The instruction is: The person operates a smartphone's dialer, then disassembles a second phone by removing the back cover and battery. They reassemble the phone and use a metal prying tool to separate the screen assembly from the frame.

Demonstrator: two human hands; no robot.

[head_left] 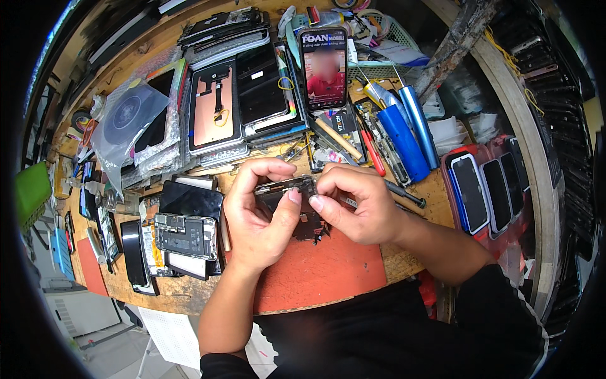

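Note:
Both hands meet over an orange work mat (328,268) on a wooden bench. My left hand (255,211) cups a dark opened phone body (297,205) from the left, thumb pressed on its top face. From the right, my right hand (356,202) pinches the same phone body at its upper edge with thumb and forefinger. The phone's lower part hangs just above the mat; much of it is hidden by my fingers.
An opened phone showing its insides (186,235) and a black screen (191,199) lie left of my hands. A lit phone (323,66) stands propped behind. Blue tubes (404,139), a red-handled tool (374,158), stacked screens (243,95) and phones (483,189) crowd the bench.

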